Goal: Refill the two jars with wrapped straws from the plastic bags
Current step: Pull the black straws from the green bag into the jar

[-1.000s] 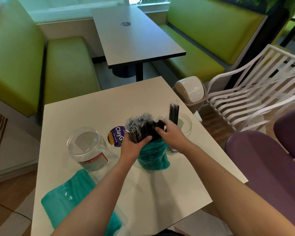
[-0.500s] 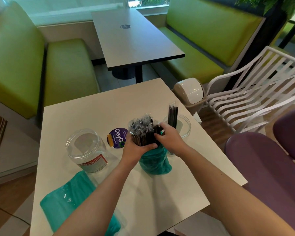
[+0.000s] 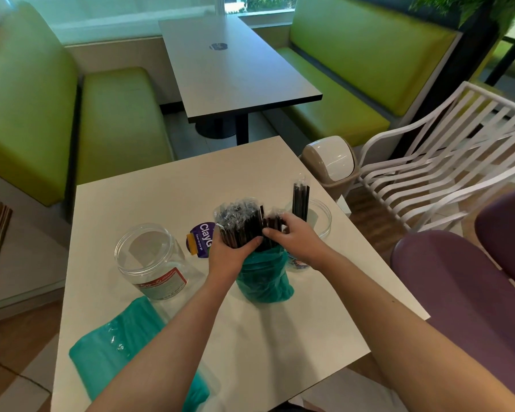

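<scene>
Head view, café table (image 3: pixel 167 200), contents as follows.

Item: bundle of wrapped black straws (image 3: pixel 240 226), standing upright out of a teal plastic bag (image 3: pixel 263 281) near the middle of the table. The left hand (image 3: pixel 231 254) is wrapping its grip around the bundle, thumb across the front, probably to keep the straws together and the bag standing. The right hand (image 3: pixel 295 240) is curling its fingers around a smaller clump at the bundle's right side, seemingly splitting off a portion small enough for a jar mouth.

Item: right-hand clear jar (image 3: pixel 320 221), sitting toward the right edge just behind the right hand, open and holding a few upright straws (image 3: pixel 300 203); its closeness is keeping the transfer short.

Item: left-hand clear jar (image 3: pixel 152 263), with red label, standing toward the left edge, open, no straws showing inside.

Item: second teal plastic bag (image 3: pixel 116 349), lying flat near the front-left corner, apparently waiting its turn.

Item: purple round lid (image 3: pixel 201 240), lying flat between the left-hand jar and the bundle, set aside so the mouth is staying open.

Item: swing-top bin (image 3: pixel 332 162), beyond the far-right corner, off the table.
</scene>
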Tool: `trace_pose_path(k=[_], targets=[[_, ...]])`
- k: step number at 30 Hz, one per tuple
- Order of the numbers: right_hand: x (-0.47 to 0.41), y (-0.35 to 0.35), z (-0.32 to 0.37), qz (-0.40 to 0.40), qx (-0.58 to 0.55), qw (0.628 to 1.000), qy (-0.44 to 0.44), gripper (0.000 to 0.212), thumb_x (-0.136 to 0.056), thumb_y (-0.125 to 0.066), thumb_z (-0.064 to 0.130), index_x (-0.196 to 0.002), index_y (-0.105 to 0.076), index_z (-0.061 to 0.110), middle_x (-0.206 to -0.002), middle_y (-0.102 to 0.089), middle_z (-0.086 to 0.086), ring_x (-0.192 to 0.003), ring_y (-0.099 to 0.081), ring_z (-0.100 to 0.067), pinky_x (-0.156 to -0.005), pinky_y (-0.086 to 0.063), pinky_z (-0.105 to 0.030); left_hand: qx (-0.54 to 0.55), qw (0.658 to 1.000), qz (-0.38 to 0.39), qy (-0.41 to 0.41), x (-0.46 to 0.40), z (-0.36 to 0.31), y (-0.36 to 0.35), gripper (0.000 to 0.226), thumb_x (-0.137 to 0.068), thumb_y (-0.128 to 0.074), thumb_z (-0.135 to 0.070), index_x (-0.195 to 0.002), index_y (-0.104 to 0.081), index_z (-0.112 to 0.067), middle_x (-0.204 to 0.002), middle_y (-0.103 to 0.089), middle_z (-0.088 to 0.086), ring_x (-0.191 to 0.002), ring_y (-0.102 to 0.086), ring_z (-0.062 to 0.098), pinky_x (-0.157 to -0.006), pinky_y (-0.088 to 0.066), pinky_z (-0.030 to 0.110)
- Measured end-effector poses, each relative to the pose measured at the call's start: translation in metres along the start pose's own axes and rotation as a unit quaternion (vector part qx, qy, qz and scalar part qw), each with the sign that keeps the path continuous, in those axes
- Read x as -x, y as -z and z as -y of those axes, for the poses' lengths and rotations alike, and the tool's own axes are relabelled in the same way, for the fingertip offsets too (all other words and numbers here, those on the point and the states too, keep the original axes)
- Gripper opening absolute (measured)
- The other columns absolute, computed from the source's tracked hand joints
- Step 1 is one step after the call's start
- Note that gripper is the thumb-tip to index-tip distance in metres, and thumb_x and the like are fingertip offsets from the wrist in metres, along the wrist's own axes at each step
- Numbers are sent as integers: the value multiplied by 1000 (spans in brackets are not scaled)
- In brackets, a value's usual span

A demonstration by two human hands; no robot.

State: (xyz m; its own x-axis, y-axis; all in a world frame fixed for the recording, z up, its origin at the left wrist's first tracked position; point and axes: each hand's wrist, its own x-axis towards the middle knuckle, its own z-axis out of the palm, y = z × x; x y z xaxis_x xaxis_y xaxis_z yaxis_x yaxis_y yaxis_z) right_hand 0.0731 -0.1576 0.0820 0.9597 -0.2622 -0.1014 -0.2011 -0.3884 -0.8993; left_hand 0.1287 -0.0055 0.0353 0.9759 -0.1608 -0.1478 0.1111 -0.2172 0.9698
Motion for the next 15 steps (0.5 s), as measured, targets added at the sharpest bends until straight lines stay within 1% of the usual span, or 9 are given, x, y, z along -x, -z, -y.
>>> trace_pose_path(k=[2,4,5,8,10,11,13,14,15], targets=[[1,-1,1,6,2,1000,-3,33,-87,-72,26,-116,-63,13,-101,-68,1,-93,-64,-11,-80,-55,-24,-3,1000,-1,3,1,-1,-1,78,-65,-89,-32,-130,-48,-18,-115,-59,-7,-106,-54,9,-91,-45,25],[0,-2,0,-9,19,1000,-5,31,-87,-72,28,-112,-64,12,-98,-68,0,-90,-65,-14,-79,-56,-30,-4,1000,-2,0,1,-1,-1,77,-64,-90,-32,-128,-49,-18,-114,-60,-6,-106,-56,10,-90,-45,24],[0,-2,0,-19,28,999,-3,30,-88,-71,29,-110,-64,11,-96,-68,0,-87,-64,-14,-77,-54,-31,-5,1000,-3,-2,1,0,-1,77,-64,-90,-31,-128,-49,-18,-114,-61,-6,-106,-56,11,-89,-45,25],[1,1,4,-22,18,1000,6,22,-89,-69,28,-107,-64,16,-89,-64,11,-80,-58,-1,-69,-44,-17,-10,1000,-5,-7,-1,1,-1,75,-63,-90,-32,-125,-49,-21,-112,-61,-8,-107,-57,12,-90,-46,27],[2,1,5,-16,8,1000,3,21,-87,-72,28,-103,-62,20,-85,-62,16,-81,-58,0,-67,-44,-12,-10,1000,-3,-11,-1,0,-2,74,-62,-90,-34,-122,-49,-23,-111,-61,-8,-106,-57,12,-92,-47,28],[2,1,5,-18,1,1000,2,23,-85,-74,29,-102,-63,19,-87,-63,14,-84,-60,-3,-70,-47,-14,-8,1000,0,-11,-2,0,-3,73,-62,-90,-34,-121,-49,-24,-111,-61,-8,-106,-58,13,-91,-48,29],[1,-1,4,-32,-8,999,0,32,-82,-77,31,-106,-65,15,-96,-68,6,-94,-64,-10,-82,-54,-28,-9,1000,6,-14,-2,0,-5,73,-62,-90,-34,-121,-49,-23,-111,-61,-7,-107,-58,14,-91,-48,30],[1,-1,4,-39,-9,999,3,33,-82,-76,30,-109,-66,15,-100,-68,4,-97,-63,-12,-87,-54,-32,-13,1000,7,-16,-2,0,-5,75,-62,-90,-35,-123,-49,-23,-113,-61,-7,-108,-57,14,-92,-48,30],[1,-1,4,-44,-6,999,10,33,-84,-75,29,-111,-65,14,-105,-66,2,-99,-62,-12,-91,-52,-33,-16,1000,7,-18,-3,0,-5,77,-61,-90,-36,-124,-48,-23,-114,-60,-7,-108,-57,14,-94,-48,31]])
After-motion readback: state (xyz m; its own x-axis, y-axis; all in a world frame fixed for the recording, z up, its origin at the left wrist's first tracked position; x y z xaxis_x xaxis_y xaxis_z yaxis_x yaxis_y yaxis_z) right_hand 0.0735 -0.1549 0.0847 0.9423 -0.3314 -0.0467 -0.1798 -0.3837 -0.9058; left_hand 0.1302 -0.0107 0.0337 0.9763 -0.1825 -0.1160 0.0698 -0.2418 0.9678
